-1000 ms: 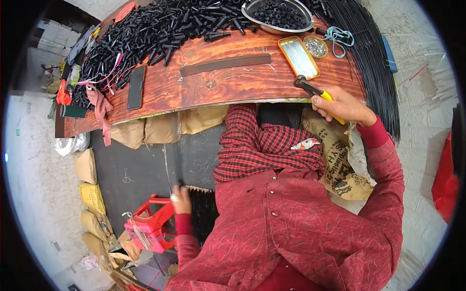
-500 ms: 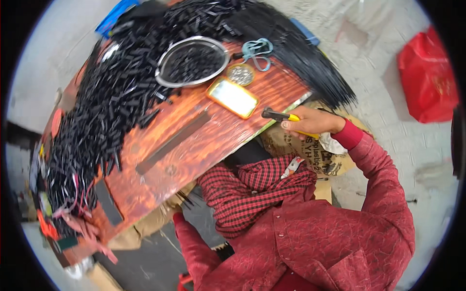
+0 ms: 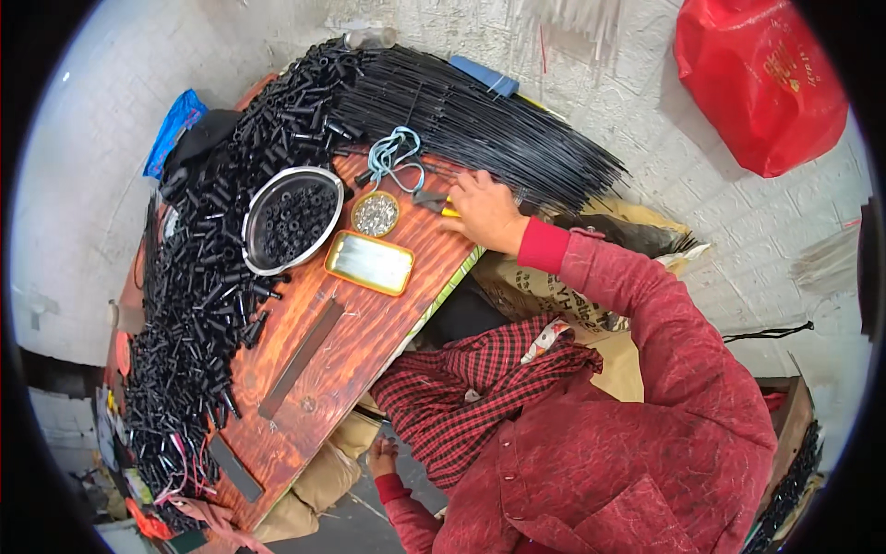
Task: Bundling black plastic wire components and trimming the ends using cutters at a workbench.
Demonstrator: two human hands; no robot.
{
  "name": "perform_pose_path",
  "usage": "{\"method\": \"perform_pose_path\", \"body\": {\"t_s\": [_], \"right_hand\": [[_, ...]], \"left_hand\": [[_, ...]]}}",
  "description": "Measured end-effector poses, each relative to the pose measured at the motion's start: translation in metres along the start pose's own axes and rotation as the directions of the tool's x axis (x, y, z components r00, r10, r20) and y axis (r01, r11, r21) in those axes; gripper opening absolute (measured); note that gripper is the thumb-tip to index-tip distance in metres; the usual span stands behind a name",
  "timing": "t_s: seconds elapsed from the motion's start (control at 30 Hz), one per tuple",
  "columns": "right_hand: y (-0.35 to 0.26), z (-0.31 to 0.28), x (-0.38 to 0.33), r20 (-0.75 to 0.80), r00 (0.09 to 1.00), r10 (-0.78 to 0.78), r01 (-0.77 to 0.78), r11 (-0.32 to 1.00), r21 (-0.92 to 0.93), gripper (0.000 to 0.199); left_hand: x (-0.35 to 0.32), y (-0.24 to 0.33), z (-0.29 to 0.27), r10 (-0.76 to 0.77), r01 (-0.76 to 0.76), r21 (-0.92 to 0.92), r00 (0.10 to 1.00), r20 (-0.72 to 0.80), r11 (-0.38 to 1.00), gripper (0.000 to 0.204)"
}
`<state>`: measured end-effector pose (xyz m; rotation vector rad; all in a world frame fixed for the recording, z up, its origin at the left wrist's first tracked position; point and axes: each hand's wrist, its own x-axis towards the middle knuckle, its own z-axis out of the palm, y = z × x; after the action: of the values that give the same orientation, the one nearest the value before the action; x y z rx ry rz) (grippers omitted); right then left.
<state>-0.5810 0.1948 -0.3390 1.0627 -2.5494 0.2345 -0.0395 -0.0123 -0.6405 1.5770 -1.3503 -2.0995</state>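
Observation:
My right hand (image 3: 489, 210) is at the table's right end, its bent fingers and thumb around a pair of pliers (image 3: 430, 199) with dark jaws and yellow handles. Most of the handles are hidden under the palm. Beside the fingertips lie the ends of a large bundle of thin black rods (image 3: 480, 120). My left hand (image 3: 381, 458) hangs low beside the table's front edge, fingers loosely bent and apart, with nothing visible in it. Near the pliers are a round tin of small silvery pieces (image 3: 375, 214) and a coil of light blue cord (image 3: 395, 152).
A heap of short black tubes (image 3: 198, 277) covers the far left of the wooden table (image 3: 369, 328). A metal bowl (image 3: 249, 242) holds black rings beside a yellow-rimmed tray (image 3: 369, 262). A flat dark bar (image 3: 302, 360) lies in front. A red bag (image 3: 761, 88) stands far right.
My right hand has moved from past the table's edge onto the table, lowering the pliers. My left hand has dropped nearer my body, and the black rods by it are out of sight. The view has shifted.

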Motion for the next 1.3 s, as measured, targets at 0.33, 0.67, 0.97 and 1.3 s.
{"method": "perform_pose_path", "body": {"t_s": [0.33, 0.67, 0.97, 1.3], "right_hand": [[0.030, 0.054, 0.136, -0.139, 0.966, -0.218, 0.242, 0.951, 0.190, 0.027], [0.043, 0.045, 0.183, -0.024, 0.969, -0.246, 0.247, 0.960, 0.132, 0.016], [0.005, 0.086, 0.173, -0.016, 0.853, -0.522, 0.520, 0.852, -0.060, 0.016], [0.028, -0.016, 0.236, -0.279, 0.960, 0.019, 0.202, 0.642, 0.739, 0.018]], "left_hand": [[-0.075, 0.072, 0.069, 0.253, -0.315, 0.452, 0.948, 0.193, 0.835, 0.035], [-0.081, 0.050, 0.039, 0.139, -0.182, 0.512, 0.983, 0.122, 0.840, 0.035], [-0.087, 0.081, 0.077, 0.159, -0.191, 0.743, 0.981, 0.116, 0.641, 0.035], [-0.080, 0.056, 0.058, 0.160, -0.225, 0.598, 0.974, 0.160, 0.769, 0.041]]}}
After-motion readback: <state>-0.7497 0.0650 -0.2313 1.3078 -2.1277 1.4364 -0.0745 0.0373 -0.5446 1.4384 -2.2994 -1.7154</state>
